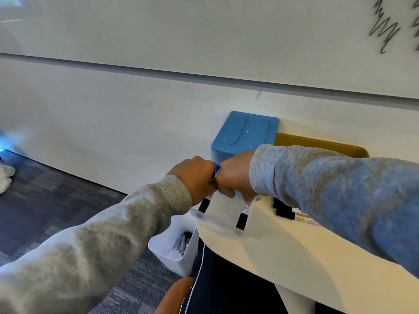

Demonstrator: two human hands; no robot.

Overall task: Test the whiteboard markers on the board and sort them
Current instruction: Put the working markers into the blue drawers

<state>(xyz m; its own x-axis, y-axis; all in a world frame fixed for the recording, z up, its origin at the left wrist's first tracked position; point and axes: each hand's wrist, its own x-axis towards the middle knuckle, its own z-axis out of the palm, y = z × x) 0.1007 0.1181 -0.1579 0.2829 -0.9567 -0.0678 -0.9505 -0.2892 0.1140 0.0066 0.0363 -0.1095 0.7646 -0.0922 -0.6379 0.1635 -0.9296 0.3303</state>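
At the far left, dark patterned carpet [56,189] is seen, with a white shoe [5,177] at the frame's edge. Above it, the whiteboard [181,35] runs across the wall, and a dark scribble [383,28] is noted near its upper right corner. A grey sleeve [102,234] leads up to the left hand [196,175], which is closed in a fist around a marker [204,203]; the marker's black end projects below the fist, over the left edge of the white table [294,252]. Below that edge, a white bin [167,248] stands on the floor, and a few dark-tipped objects are seen inside it, though they cannot be identified with certainty. A clear tray [217,220] is seen at the table's left edge, blurred. The right hand [235,175] is held knuckle to knuckle against the left hand and is likewise closed around a second marker [243,215], whose black end points down toward the near rim of the tray. Behind both hands, a blue box [244,132] is placed against the wall at the table's far edge, with a yellow item [317,143] just beside it to the right. Farther right, a cluster of loose markers [288,211] lies on the table, partly hidden under the right forearm's blue-grey sleeve [340,189].
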